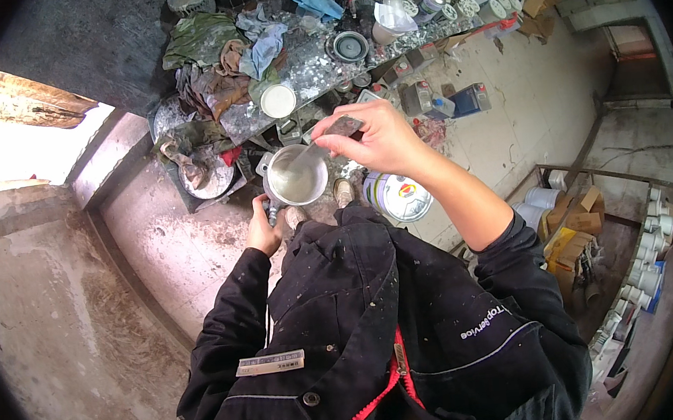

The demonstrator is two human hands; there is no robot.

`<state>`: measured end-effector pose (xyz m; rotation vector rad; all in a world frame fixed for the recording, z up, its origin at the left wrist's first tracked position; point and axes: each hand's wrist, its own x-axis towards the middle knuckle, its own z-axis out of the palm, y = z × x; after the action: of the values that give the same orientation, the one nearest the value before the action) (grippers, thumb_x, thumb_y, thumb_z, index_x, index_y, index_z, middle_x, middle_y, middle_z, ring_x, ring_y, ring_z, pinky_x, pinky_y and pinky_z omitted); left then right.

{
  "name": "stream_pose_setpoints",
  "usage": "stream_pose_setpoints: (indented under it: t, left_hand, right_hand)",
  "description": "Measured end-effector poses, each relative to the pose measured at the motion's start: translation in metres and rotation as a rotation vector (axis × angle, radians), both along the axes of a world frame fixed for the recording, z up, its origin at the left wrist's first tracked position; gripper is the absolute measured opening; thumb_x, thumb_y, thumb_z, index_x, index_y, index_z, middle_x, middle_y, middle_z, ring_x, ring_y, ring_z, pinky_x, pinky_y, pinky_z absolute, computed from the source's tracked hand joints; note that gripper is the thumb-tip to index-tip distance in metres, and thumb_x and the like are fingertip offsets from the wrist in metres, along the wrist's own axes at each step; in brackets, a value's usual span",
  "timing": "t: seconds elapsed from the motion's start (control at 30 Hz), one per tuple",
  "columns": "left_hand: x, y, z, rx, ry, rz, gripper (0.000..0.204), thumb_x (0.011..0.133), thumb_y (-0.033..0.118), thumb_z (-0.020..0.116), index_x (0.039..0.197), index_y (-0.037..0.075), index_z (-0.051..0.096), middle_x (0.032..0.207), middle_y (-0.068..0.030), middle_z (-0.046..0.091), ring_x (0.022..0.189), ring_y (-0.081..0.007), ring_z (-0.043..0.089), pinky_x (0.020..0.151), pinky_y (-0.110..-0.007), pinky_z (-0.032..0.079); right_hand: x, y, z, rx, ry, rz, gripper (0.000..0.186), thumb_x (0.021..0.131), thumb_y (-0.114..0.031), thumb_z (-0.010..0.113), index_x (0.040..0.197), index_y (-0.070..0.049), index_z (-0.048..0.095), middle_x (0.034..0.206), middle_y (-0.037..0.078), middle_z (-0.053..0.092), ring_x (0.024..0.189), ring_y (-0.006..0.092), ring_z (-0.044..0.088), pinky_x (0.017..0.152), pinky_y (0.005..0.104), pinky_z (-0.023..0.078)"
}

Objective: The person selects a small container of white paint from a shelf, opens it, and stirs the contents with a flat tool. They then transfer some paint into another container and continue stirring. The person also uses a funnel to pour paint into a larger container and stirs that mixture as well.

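My left hand [262,229] is closed around a metal part under a round, pale cup [322,181]. The cup and metal fittings look like a spray gun [273,214] with its paint cup uncovered, though the body is mostly hidden. Whitish liquid [294,186] lies inside the cup. Above it, my right hand [374,136] grips the dark upper end of a flat stirring spatula [314,154]. Its pale blade slants down into the cup, and the tip is hard to make out against the liquid.
A paint-spattered bench [313,80] ahead carries crumpled rags [217,80], a white-topped tub [278,101], a grey-lidded can [350,46] and several paint cans [467,6]. By my feet stands a large pail [399,195]. Rectangular tins [471,100] sit beyond; a rack with cartons [573,257] is at right.
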<state>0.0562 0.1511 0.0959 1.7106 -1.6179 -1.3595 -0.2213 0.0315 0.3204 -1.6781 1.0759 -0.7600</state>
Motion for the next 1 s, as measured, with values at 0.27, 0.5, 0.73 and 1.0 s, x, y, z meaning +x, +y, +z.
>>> stream_pose_setpoints:
  t: [0.27,0.5,0.73,1.0]
  left_hand:
    - [0.002,0.000,-0.004,-0.003,-0.036,0.003,0.058,0.095,0.023,0.068,0.141,0.005,0.036,0.117,-0.0310,0.066,0.108,-0.0473,0.067,0.092,-0.049,0.052]
    - [0.001,0.001,-0.003,-0.013,-0.054,0.012,0.058,0.095,0.024,0.068,0.140,0.006,0.037,0.114,-0.0309,0.067,0.107,-0.0470,0.067,0.091,-0.049,0.052]
    - [0.002,-0.002,-0.001,-0.012,-0.033,0.066,0.055,0.095,0.020,0.068,0.139,0.006,0.039,0.110,-0.0304,0.068,0.103,-0.0461,0.068,0.089,-0.050,0.052]
    - [0.001,-0.011,0.005,-0.208,-0.099,0.172,0.053,0.096,0.016,0.068,0.140,0.005,0.040,0.108,-0.0301,0.068,0.101,-0.0459,0.069,0.086,-0.048,0.052]
  right_hand:
    - [-0.002,0.002,0.000,-0.081,0.062,-0.033,0.010,0.092,-0.006,0.073,0.100,0.000,0.076,0.088,0.007,0.076,0.076,0.0130,0.074,0.068,0.0265,0.057]
    - [-0.004,0.004,0.003,-0.102,0.019,-0.026,0.011,0.094,-0.006,0.071,0.101,0.000,0.076,0.087,0.007,0.075,0.075,0.0117,0.073,0.067,0.0261,0.056]
    - [-0.007,0.011,0.002,0.044,-0.105,-0.043,0.012,0.094,-0.008,0.071,0.102,0.000,0.076,0.086,0.007,0.074,0.074,0.0114,0.072,0.068,0.0267,0.056]
    - [-0.012,0.035,-0.021,0.376,-0.361,-0.442,0.019,0.100,-0.017,0.068,0.107,0.000,0.074,0.092,0.007,0.075,0.072,0.0148,0.073,0.064,0.0237,0.057]
